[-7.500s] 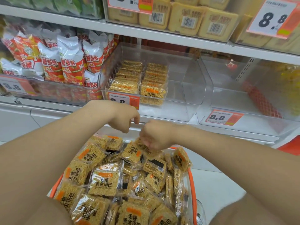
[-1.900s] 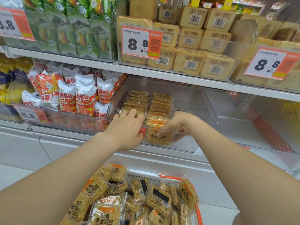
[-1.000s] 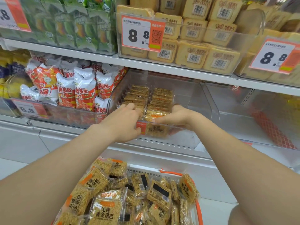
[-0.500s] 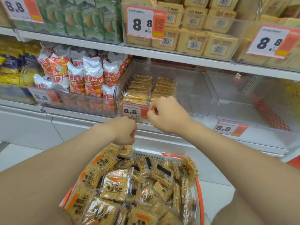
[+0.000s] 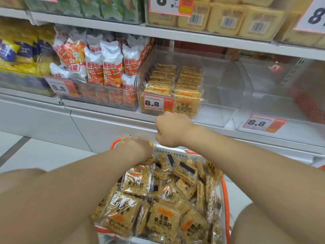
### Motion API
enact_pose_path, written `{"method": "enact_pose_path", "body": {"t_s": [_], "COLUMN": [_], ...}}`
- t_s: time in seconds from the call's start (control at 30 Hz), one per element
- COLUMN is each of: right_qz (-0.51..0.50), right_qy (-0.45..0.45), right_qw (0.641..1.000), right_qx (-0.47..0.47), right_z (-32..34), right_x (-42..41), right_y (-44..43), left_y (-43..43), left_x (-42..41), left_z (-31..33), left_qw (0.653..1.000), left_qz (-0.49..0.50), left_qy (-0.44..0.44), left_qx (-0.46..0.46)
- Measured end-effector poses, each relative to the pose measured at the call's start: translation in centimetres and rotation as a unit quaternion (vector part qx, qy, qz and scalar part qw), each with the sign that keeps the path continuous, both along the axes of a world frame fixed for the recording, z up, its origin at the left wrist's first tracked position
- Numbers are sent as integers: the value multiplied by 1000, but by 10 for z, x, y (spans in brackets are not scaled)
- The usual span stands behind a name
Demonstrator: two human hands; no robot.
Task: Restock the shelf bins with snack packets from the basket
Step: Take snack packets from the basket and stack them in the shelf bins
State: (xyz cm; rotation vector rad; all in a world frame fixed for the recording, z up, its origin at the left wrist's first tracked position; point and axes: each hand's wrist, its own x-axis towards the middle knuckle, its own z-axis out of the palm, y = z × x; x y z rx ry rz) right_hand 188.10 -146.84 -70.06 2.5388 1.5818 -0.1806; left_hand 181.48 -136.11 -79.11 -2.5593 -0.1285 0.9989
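The left hand (image 5: 139,147) is grasping a packet (image 5: 125,140) in the basket (image 5: 175,151); the right hand (image 5: 169,129) is hovering clenched, apparently empty. The bin (image 5: 216,103) is holding two rows (right half bare); much is remaining.

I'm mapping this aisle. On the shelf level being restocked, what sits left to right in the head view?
Yellow-and-blue packets → red-and-white snack bags → rice-cracker packets in the middle bin → right-hand bin tagged 8.8
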Motion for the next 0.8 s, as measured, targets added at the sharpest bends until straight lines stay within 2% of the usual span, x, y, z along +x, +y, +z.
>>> {"method": "enact_pose_path", "body": {"t_s": [0.13,0.3,0.4,0.5,0.6,0.7,0.8], "right_qz": [3,3,-7,-14,-19,-64,-132], "right_qy": [4,5,19,53,101,199,281], "right_qw": [1000,1000,998,992,987,977,948], "right_qx": [-7,-26,-58,-113,-122,-33,70], "right_z": [1,3,10,16,20,29,40], "right_x": [-1,3,10,20,26,30,32], "right_y": [2,1,-4,-13,-21,-26,-33], "left_y": [8,9,22,34,33,23,15], "left_x": [3,8,12,21,25,25,22], "left_z": [-2,8,21,36,58,79,94], "left_qw": [999,999,990,952,886,809,744], "left_qz": [-5,-38,21,72,82,101,142], "left_qy": [-24,-15,-45,-116,-193,-246,-307], "left_qx": [-43,-31,-131,-274,-413,-524,-576]}}
